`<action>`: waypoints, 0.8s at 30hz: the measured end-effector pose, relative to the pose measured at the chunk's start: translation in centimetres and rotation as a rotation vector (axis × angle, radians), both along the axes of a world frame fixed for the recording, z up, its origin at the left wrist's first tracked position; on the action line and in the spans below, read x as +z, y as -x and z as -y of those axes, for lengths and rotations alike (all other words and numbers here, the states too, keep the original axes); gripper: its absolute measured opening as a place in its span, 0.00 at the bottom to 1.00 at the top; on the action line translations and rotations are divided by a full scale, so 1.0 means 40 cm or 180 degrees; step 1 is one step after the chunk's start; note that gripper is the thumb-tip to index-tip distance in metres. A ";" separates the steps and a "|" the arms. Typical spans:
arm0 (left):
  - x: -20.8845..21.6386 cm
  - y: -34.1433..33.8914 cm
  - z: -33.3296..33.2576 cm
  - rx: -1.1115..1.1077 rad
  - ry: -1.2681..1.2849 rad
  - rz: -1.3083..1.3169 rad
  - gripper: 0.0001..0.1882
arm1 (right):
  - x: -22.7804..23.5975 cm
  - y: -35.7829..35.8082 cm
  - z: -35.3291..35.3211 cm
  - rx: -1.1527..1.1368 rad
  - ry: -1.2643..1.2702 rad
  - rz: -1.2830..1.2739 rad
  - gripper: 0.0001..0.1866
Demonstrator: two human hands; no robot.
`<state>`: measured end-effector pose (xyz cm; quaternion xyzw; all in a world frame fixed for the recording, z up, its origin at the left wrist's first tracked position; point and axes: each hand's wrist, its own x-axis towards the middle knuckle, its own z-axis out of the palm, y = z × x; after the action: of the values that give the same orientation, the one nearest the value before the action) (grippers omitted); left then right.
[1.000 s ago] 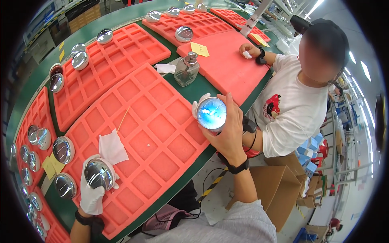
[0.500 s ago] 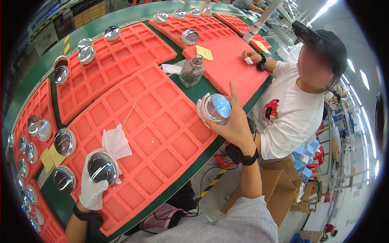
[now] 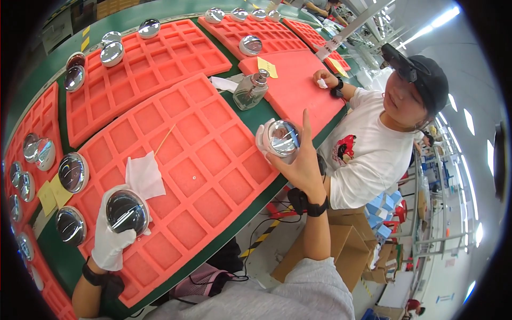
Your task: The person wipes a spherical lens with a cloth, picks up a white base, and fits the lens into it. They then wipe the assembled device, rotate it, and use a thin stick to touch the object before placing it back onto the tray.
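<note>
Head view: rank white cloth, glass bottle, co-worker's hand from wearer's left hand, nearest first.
1. White cloth: just beyond the left hand, on the foam tray.
2. Glass bottle: beyond the tray, right.
3. Co-worker's hand: farther right, at the red slab.

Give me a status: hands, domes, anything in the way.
Left hand, gloved, holds mirrored dome. Bare right hand at second dome, white-gloved fingers at its edge, grip unclear. White cloth on red tray, close by left hand's dome.
</note>
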<state>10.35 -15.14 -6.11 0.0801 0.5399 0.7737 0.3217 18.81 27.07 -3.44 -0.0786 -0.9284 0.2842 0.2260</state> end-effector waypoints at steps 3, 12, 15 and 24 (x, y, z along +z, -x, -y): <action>-0.003 -0.007 0.005 -0.0021 0.0012 0.0007 0.51 | -0.004 -0.011 0.009 -0.0172 -0.0232 -0.0038 0.66; -0.005 -0.003 -0.004 0.0041 0.0044 -0.0050 0.50 | 0.010 0.006 0.049 -0.0465 0.0716 -0.0033 0.66; -0.003 0.001 -0.004 -0.0011 0.0092 -0.0040 0.50 | -0.018 -0.007 0.036 -0.0607 0.0486 -0.0177 0.65; -0.002 -0.004 0.001 0.0032 0.0171 -0.0076 0.49 | -0.014 -0.005 0.066 -0.0635 0.0735 -0.0241 0.63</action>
<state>10.53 -15.16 -6.20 0.0780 0.5647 0.7596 0.3133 19.03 24.44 -4.00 -0.1851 -0.8680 0.3680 0.2774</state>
